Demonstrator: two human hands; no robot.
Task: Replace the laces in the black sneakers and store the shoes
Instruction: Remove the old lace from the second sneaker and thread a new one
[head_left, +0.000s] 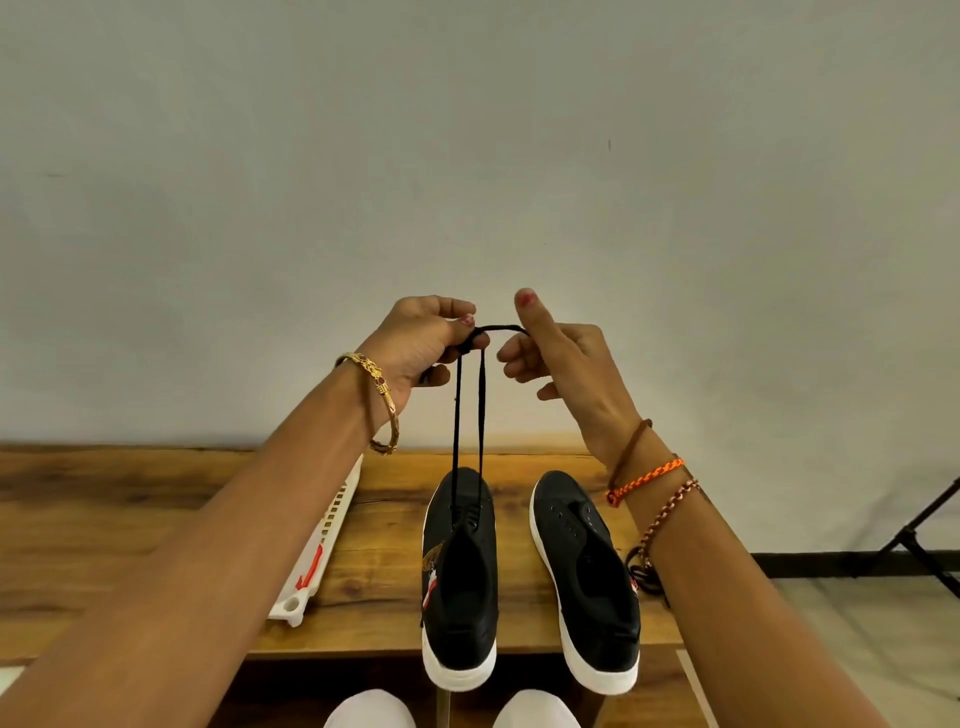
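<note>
Two black sneakers with white soles stand side by side on a wooden table (156, 499), heels toward me. The left sneaker (460, 582) has a black lace (457, 415) threaded through its front eyelets; two strands rise straight up from it. My left hand (421, 345) pinches the lace high above the shoe. A short loop of lace runs across to my right hand (558, 364), whose curled fingers hold its other end, thumb pointing up. The right sneaker (584, 577) has bare eyelets with no lace.
A white plastic rack (324, 540) lies on the table left of the shoes, partly under my left forearm. A coil of dark lace (641, 574) sits right of the right sneaker. A black stand leg (919, 525) is at the far right. A plain wall is behind.
</note>
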